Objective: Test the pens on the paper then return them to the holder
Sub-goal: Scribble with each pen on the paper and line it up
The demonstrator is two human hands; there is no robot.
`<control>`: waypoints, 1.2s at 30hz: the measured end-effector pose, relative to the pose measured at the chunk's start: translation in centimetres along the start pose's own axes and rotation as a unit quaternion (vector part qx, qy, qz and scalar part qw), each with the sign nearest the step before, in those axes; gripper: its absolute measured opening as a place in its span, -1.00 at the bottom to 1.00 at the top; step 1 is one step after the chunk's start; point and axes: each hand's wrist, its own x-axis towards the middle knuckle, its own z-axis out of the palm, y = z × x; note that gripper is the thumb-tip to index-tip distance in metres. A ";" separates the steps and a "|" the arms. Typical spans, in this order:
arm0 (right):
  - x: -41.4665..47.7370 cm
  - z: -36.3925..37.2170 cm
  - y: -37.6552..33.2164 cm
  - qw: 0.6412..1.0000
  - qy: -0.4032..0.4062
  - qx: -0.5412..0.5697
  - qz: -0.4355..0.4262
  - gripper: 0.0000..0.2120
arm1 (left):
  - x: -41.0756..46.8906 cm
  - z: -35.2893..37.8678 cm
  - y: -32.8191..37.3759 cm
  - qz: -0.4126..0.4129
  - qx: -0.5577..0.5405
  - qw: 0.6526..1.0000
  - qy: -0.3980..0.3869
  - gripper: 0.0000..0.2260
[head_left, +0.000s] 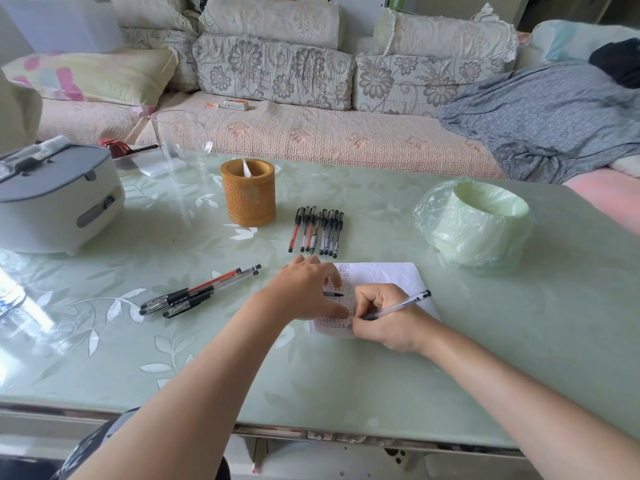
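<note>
Far left of the writing grip — three pens (199, 292) in a loose bundle on the worktop (346, 375), long axes running up and to the right, caps toward the near-left. Judged the tested lot, though that is a guess.

Up and left of the grip: the holder (248, 192), a round wooden cup, upright, apparently empty of pens. Just right of it, straight above the grip, a tidy row of pens (317, 230) lying side by side, axes pointing toward the person.

Left hand (304, 289) flat, fingers spread, pressing down the left part of the paper (388, 275); a dark cap shows under its fingers.

Right hand (381, 320) — fingers clamped on a clear pen (398, 306), tip down-left on the paper's near edge, barrel rising to the right. Wrist rests on the worktop.

Holder lies well apart, up-left; left hand is nearer it.
</note>
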 end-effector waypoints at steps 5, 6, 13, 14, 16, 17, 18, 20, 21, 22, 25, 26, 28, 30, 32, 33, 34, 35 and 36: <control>0.2 0.0 -0.2 1.000 0.003 -0.014 0.002 -0.72 | 0.0 0.1 0.0 -0.002 0.000 1.000 0.004 -0.50; 0.1 0.0 -0.3 1.000 0.002 -0.012 0.004 -0.72 | 0.0 0.1 0.1 -0.003 0.000 1.000 0.004 -0.51; -0.1 -0.1 -1.1 0.999 0.031 0.022 0.027 -0.74 | -0.3 -0.1 -0.1 0.006 -0.001 1.000 -0.007 -0.56; -0.1 -0.2 -1.0 0.997 0.049 0.039 0.036 -0.73 | -0.4 -0.2 -0.1 0.008 -0.002 1.000 -0.014 -0.59; 0.0 -0.4 -1.0 0.992 0.077 0.086 0.053 -0.73 | -0.4 -0.5 -0.3 0.010 -0.004 1.000 -0.028 -0.64; 0.0 -0.5 -1.0 0.989 0.087 0.108 0.056 -0.74 | -0.5 -0.7 -0.4 0.011 -0.003 0.999 -0.033 -0.67; 0.0 -0.5 -1.1 0.985 0.093 0.130 0.057 -0.77 | -0.6 -0.8 -0.4 0.014 -0.001 0.999 -0.034 -0.70; 0.0 -0.6 -1.2 0.981 0.100 0.158 0.058 -0.84 | -0.6 -0.9 -0.5 0.020 0.004 0.999 -0.024 -0.77; 0.1 -0.7 -1.2 0.980 0.108 0.158 0.058 -0.85 | -0.7 -1.0 -0.4 0.022 0.005 1.000 -0.016 -0.81; 0.1 -0.7 -1.2 0.979 0.117 0.154 0.058 -0.84 | -0.7 -0.9 -0.4 0.022 0.006 1.000 -0.009 -0.84; 0.2 -1.1 -1.0 0.976 0.120 0.170 0.061 -0.74 | -0.7 -0.8 -0.3 0.018 0.002 1.000 -0.002 -0.87; 0.2 -1.3 -1.0 0.975 0.114 0.182 0.061 -0.71 | -0.7 -0.8 -0.3 0.021 -0.001 1.000 0.002 -0.89; 0.3 -1.9 -1.2 0.969 0.109 0.217 0.048 -0.67 | -0.7 -0.9 -0.2 0.024 -0.021 0.999 0.010 -0.91; 0.2 -2.9 -1.7 0.959 0.112 0.259 0.026 -0.65 | -0.8 -1.0 0.0 0.014 -0.046 0.999 0.018 -0.90; 0.2 -4.0 -2.0 0.946 0.109 0.305 0.023 -0.66 | -0.7 -1.0 0.2 0.002 -0.062 0.998 0.028 -0.87; 0.2 -4.5 -2.1 0.939 0.106 0.325 0.034 -0.67 | -0.6 -1.0 0.3 -0.003 -0.067 0.997 0.032 -0.87; 0.2 -4.9 -2.1 0.934 0.104 0.339 0.048 -0.67 | -0.6 -1.0 0.3 -0.008 -0.071 0.997 0.033 -0.86; 0.2 -5.1 -2.0 0.933 0.100 0.341 0.059 -0.66 | -0.5 -1.0 0.4 -0.012 -0.074 0.997 0.033 -0.85; 0.3 -5.2 -2.0 0.937 0.098 0.327 0.067 -0.66 | -0.5 -1.1 0.5 -0.015 -0.080 0.996 0.032 -0.83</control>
